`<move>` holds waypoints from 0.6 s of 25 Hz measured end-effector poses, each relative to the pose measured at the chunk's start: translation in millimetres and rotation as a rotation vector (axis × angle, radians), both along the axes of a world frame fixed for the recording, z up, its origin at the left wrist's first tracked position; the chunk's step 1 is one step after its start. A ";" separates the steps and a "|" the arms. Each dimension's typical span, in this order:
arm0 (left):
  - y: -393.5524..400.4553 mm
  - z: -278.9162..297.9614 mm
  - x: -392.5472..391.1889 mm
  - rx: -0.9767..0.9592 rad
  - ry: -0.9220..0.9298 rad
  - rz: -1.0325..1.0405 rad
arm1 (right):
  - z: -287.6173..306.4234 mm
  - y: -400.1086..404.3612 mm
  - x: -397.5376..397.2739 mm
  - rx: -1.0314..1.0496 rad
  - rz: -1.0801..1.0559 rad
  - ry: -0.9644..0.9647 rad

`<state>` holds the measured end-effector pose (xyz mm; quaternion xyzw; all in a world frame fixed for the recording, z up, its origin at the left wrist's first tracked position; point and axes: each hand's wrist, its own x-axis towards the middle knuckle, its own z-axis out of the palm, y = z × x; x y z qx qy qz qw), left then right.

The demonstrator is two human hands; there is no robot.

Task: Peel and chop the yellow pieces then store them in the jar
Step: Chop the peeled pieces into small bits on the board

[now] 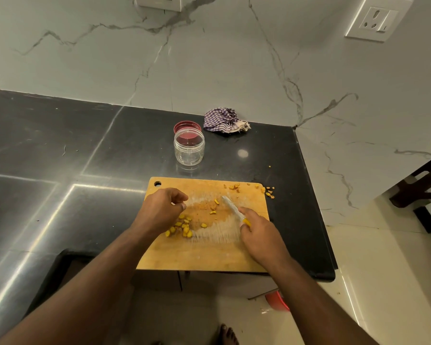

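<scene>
1. Yellow pieces: a chopped heap near the left edge of the cutting board, with a few strays toward its middle. I judge them light, firm, and staining (the wood is already orange); best gathered by scooping or a several-finger pinch, not one by one.
2. My left hand: fingers curled above the heap, thumb meeting fingertips; I cannot tell whether a piece is pinched.
3. My right hand: wrapped round the yellow handle of the knife, blade lying flat toward the board's middle.
4. Jar: clear, lidless, upright on the counter just beyond the board's far edge. Likely light plastic and easy to tip; hold by the wall.
5. Red lid: behind the jar, touching or nearly.
6. Checked cloth: near the counter's far right corner, apart from the jar.
7. Scraps: around the board's far right corner, some off it.
8. Obstructions: nothing lies between heap and jar; the knife occupies one hand.
</scene>
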<state>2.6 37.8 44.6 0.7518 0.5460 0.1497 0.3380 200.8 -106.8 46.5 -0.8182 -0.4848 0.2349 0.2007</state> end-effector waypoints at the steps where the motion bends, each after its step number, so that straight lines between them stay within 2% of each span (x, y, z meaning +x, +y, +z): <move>1: -0.2 -0.7 -3.6 -0.009 0.021 -0.005 | 0.2 3.6 -2.3 -0.008 0.019 -0.008; 5: 0.3 -2.4 -15.0 -0.024 0.096 -0.017 | 0.2 -0.4 -10.0 -0.009 0.081 0.068; 10: -1.9 -5.8 -22.5 -0.029 0.116 -0.034 | -2.9 -9.7 -2.1 0.012 -0.013 0.098; 15: 3.0 -9.7 -27.5 0.042 0.150 0.063 | -7.7 -12.7 -9.0 0.009 0.000 0.156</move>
